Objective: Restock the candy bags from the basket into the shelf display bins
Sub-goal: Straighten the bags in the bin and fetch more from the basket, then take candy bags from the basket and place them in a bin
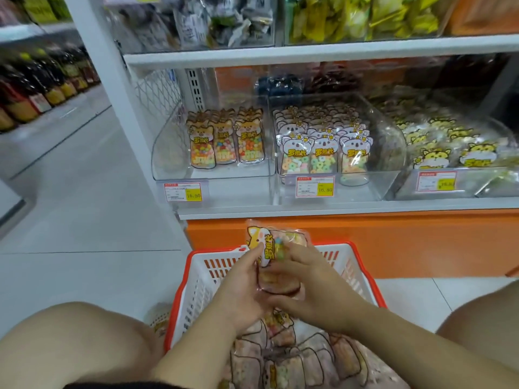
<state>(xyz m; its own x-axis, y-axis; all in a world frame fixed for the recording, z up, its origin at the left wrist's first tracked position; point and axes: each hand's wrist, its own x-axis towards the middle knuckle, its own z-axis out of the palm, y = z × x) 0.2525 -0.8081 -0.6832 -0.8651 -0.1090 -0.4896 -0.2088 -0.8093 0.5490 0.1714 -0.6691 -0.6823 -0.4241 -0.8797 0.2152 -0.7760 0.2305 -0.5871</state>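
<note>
Both hands are working above the basket (346,262), which is sitting on the floor between the left knee (70,341) and right knee (483,318).

The left hand (238,290) is gripping the left edge of a small stack of candy bags (276,242). The right hand (311,282) is curling round the stack's right side. The stack is hovering over the basket's far rim, its top bag showing an orange cat face.

More loose bags (303,357) are lying inside the basket at its near end.

Beyond the basket and higher, clear bins are sitting on the shelf (337,206):
- The left bin (168,158) is holding upright cat bags (224,141).
- The middle bin (393,153) is holding koala bags (323,153).
- Farther right, yellow tiger bags (438,155) are showing blurred.
</note>
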